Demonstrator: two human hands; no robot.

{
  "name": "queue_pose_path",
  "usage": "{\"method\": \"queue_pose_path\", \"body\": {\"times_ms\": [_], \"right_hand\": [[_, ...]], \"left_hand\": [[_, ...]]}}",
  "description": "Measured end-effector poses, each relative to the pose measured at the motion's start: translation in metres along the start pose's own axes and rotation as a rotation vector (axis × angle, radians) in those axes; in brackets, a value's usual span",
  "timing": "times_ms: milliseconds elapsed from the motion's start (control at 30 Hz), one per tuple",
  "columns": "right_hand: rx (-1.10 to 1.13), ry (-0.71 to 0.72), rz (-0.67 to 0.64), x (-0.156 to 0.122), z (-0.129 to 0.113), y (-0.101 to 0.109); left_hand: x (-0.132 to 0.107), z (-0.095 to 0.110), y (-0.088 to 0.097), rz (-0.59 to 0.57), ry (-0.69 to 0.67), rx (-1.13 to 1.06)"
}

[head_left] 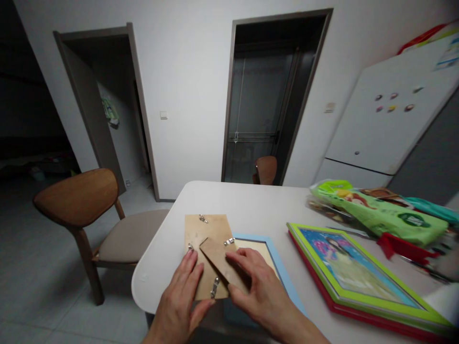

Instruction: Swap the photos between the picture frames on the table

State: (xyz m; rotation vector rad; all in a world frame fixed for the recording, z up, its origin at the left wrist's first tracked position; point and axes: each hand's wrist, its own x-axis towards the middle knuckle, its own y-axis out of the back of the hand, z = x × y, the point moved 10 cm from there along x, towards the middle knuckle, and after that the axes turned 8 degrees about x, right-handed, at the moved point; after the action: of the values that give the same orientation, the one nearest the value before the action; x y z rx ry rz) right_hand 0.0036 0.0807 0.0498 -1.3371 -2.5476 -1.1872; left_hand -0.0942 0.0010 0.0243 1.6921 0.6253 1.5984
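Left hand (179,296) open on backing (204,234); right hand (254,286) too

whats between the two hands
In the head view, a brown backing board with a metal clip and a stand flap lies between the left hand and right hand.

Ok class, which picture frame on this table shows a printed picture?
The green frame, on the right, with its picture showing; the pale blue frame shows only a cream mat, partly under a brown backing board.
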Motion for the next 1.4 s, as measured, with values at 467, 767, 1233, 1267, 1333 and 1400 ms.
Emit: {"method": "queue_pose_path", "body": {"times_ms": [467,767,1233,1267,1333,1400], "right_hand": [[-0.252,-0.26,-0.039,-0.052,0.128,0.026],[-0.328,-0.129,0.008,-0.037,0.129,0.032],[-0.419,-0.168,-0.023,-0.003,0.157,0.034],[-0.411,-0.165,-0.023,-0.002,0.157,0.034],[-0.407,-0.166,-0.019,-0.002,0.158,0.035],[-0.417,-0.169,-0.022,-0.001,0.157,0.036]], "left_hand": [[0.026,0.064,-0.111,-0.465,0.118,-0.25],[0.022,0.06,-0.103,-0.377,0.092,-0.274],[0.015,0.059,-0.108,-0.441,0.051,-0.325],[0.015,0.058,-0.108,-0.444,0.052,-0.327],[0.015,0.059,-0.109,-0.451,0.047,-0.337],[0.014,0.059,-0.109,-0.45,0.041,-0.353]]}}
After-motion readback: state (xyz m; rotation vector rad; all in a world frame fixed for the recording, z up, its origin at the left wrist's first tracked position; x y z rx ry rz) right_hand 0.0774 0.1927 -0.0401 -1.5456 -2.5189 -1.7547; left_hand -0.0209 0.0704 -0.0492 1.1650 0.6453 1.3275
